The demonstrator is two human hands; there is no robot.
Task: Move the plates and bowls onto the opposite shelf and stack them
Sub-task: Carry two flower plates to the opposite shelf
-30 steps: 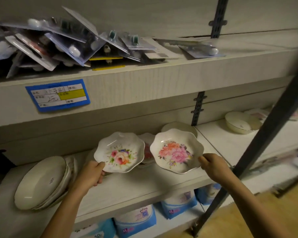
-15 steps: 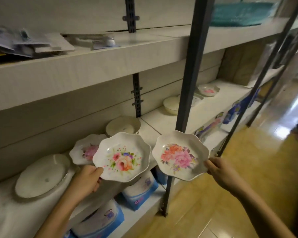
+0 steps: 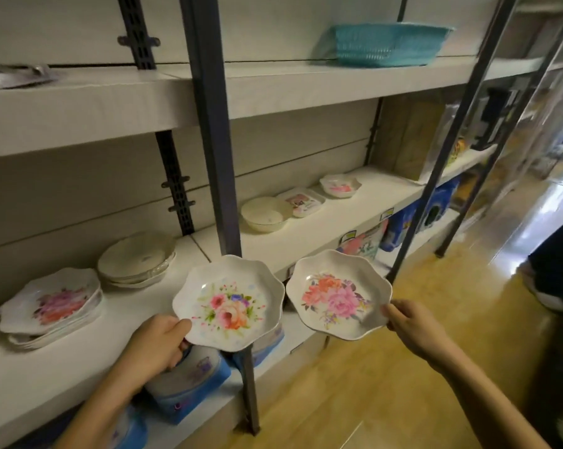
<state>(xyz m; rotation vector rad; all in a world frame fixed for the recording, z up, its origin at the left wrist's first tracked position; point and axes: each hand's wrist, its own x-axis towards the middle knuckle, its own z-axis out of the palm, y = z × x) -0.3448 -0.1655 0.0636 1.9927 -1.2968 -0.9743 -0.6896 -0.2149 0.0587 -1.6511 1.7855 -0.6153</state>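
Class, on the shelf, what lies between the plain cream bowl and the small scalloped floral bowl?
A rectangular printed dish lies there, as the head view shows.

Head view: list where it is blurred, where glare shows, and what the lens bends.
In the head view the left plate in the left hand and the right plate in the right hand are sharpest; the floral stack at far left is smeared by blur; the glossy floor glares far right; the dark uprights lean from wide-angle distortion.
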